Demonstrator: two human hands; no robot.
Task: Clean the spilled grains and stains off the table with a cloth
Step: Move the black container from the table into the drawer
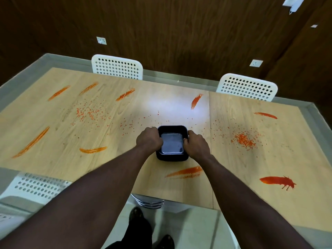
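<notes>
Orange-red grains lie scattered across a pale wooden table (161, 184). The densest heap of grains (244, 140) sits on the right half, and a looser spread of grains (89, 114) covers the left half, with stray specks between them. Orange-red stains streak the wood all around: one long stain (185, 173) lies just in front of the centre, a darker splattered stain (277, 182) sits near the right front edge, and others run along the far side and the left. No cloth can be made out anywhere in view.

At the table's centre stands a black square container (172, 142) with a greyish inside; what it holds is hard to tell. The left hand (149, 140) is closed over its left rim, and the right hand (195, 144) is closed over its right rim, fingers curled inside and partly hidden. Both bare forearms reach in from the bottom edge.

Two white perforated chairs stand behind the table: one chair (117, 66) at left, another chair (247, 87) at right. A third white chair (36, 187) at the near left is partly cut off. Dark shoes show below on the floor.
</notes>
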